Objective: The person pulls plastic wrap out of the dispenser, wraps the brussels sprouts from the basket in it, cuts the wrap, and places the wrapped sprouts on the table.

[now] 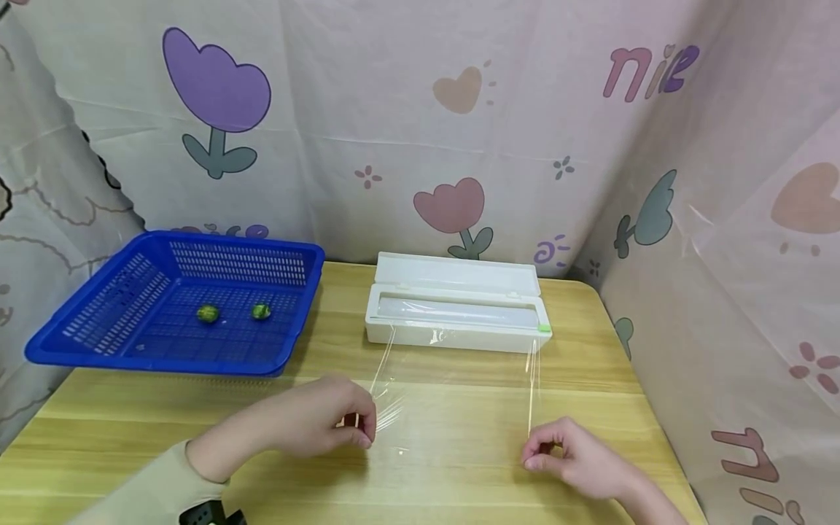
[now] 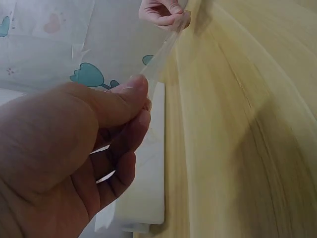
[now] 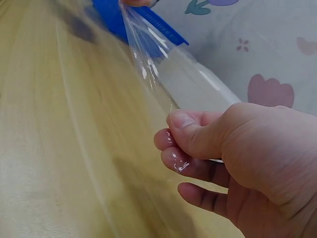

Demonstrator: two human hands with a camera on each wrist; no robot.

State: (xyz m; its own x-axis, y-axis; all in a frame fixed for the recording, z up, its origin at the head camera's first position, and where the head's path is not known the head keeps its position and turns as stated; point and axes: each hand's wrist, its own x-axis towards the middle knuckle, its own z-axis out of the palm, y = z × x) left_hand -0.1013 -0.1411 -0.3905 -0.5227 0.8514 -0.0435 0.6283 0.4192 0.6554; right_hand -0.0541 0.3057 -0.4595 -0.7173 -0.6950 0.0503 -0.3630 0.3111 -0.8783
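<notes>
A sheet of clear plastic wrap (image 1: 453, 408) stretches from the white dispenser box (image 1: 453, 337) toward the front of the table. My left hand (image 1: 328, 419) pinches its left front corner between thumb and index finger. At the right front corner my right hand (image 1: 577, 456) pinches the film the same way; in the right wrist view some film (image 3: 148, 74) clings over the fingertips (image 3: 177, 161). The box's lid (image 1: 459, 273) stands open at the back, and a roll (image 1: 456, 310) shows inside. Between both hands the film hangs taut above the wood.
On the left, a blue plastic basket (image 1: 305, 292) holds two small green items, one (image 1: 208, 313) left of the other (image 1: 261, 311). The wooden table (image 1: 604, 350) ends at a patterned curtain (image 1: 367, 95) behind and to the right.
</notes>
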